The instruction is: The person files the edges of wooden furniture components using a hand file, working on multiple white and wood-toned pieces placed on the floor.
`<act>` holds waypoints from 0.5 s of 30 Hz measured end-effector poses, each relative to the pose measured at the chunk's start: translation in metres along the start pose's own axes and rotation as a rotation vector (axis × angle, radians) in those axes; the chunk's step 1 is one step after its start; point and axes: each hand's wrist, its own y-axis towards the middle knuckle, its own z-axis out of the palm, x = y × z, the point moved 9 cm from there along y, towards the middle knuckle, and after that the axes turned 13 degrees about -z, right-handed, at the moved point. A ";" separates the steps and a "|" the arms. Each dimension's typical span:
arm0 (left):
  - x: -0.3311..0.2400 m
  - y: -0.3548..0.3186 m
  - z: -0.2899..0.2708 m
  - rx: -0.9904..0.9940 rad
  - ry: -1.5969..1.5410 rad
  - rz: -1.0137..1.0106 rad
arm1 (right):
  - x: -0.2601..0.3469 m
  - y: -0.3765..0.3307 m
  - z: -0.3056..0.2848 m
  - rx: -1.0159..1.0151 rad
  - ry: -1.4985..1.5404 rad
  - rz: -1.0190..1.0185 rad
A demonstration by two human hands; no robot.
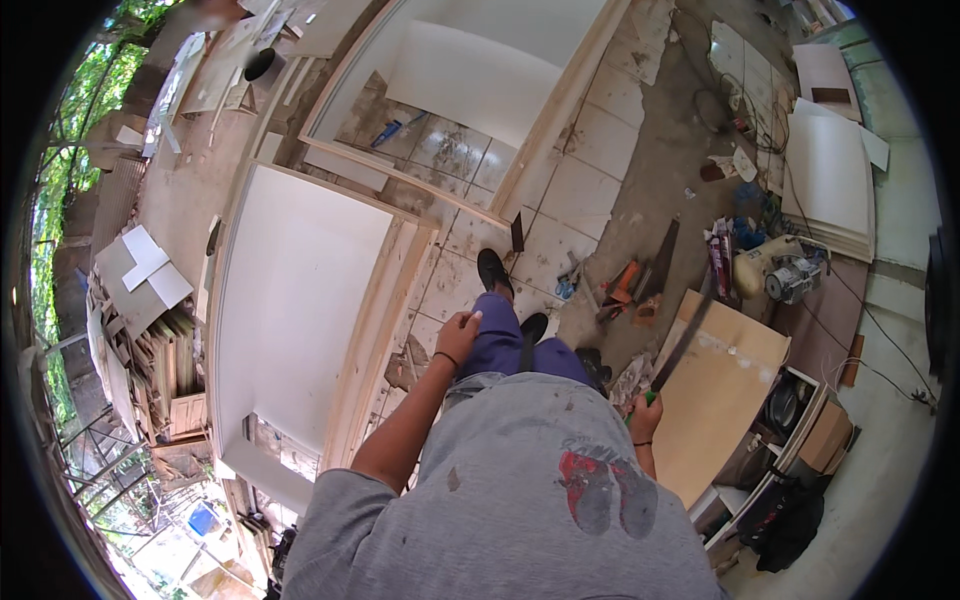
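Note:
My right hand [645, 416] is closed round the green handle of a handsaw [685, 345]. Its long dark blade points up and away, over a light brown board [715, 385]. In front of my left thigh hangs my left hand [459, 336], its fingers curled in and nothing seen in them. Close beyond that hand, one black shoe [491, 270] is on the dirty tiles. To its left, a large wooden-framed white panel [300, 300] is the nearest workpiece.
Another wooden frame [400, 175] lies ahead. On the floor to the right are an orange-handled tool [625, 283], a second saw blade [664, 255] and a compressor-like machine [775, 270]. Stacked white boards [828, 185] stand farther right, with loose cables nearby. Wood scraps [180, 360] are piled left.

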 end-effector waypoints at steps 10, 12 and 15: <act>-0.137 0.109 0.023 -0.161 0.335 0.198 | -0.004 0.117 0.174 0.361 -0.006 0.279; -0.165 0.151 0.032 -0.171 0.323 0.219 | -0.027 0.151 0.219 0.436 0.013 0.304; -0.185 0.236 0.054 -0.266 0.361 0.359 | -0.072 0.199 0.279 0.532 0.013 0.304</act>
